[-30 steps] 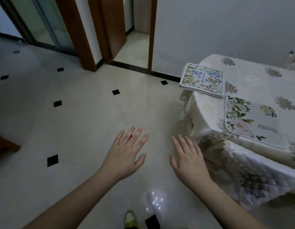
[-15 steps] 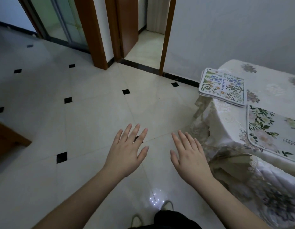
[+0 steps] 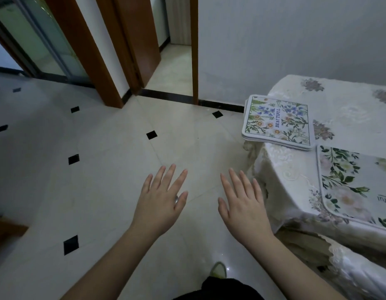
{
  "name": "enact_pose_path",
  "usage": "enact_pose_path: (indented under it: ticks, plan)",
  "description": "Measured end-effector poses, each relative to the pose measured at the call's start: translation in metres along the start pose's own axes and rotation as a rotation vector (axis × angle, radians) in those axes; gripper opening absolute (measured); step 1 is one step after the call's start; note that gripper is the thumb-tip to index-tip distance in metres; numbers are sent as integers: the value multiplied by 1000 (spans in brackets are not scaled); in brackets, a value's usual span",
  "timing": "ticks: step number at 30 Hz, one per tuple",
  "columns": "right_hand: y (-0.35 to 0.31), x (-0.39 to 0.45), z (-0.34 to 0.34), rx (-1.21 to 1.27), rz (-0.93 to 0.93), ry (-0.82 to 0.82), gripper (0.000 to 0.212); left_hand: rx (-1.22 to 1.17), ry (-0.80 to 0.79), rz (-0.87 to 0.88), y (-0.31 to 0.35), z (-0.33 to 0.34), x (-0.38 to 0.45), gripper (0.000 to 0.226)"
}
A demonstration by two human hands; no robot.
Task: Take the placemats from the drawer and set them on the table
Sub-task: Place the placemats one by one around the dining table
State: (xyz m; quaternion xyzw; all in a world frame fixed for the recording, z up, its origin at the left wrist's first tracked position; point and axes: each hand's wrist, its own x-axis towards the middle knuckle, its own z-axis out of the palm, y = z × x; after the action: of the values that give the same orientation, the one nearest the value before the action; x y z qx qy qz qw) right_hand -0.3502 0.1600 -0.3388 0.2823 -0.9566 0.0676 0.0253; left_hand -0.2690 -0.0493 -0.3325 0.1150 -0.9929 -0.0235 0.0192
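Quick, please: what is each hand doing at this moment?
Left hand: open, fingers spread, holding nothing.
Right hand: open, fingers straight, holding nothing.

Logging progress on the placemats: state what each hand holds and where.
Nothing is held. The left hand and right hand hang open over the floor, fingers straight.

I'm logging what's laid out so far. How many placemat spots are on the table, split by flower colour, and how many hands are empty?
Blue-flowered placemat stack, at the table corner, layer count unclear: 1
White-flowered placemat, nearer, partly cut off by the frame: 1
Empty hands, left hand and right hand, fingers straight over the floor: 2
Total: 4
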Motion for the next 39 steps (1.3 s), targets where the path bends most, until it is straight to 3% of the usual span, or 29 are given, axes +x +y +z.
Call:
enact_pose_path:
  ticks: [11,20,31,39]
  plan:
    - [15,107,6,27,-64,-2,59,28,-15,-48,-11,-4,94,62]
    - [-30,211,30,-20,-73,-41,60,24,8,-9,-87,9,182,63]
    - [-77,324,31,-47,35,-4,57,-24,12,76,-183,13,288,57]
    - [-44,390,36,-38,127,22,56,-73,4,176,-173,19,378,56]
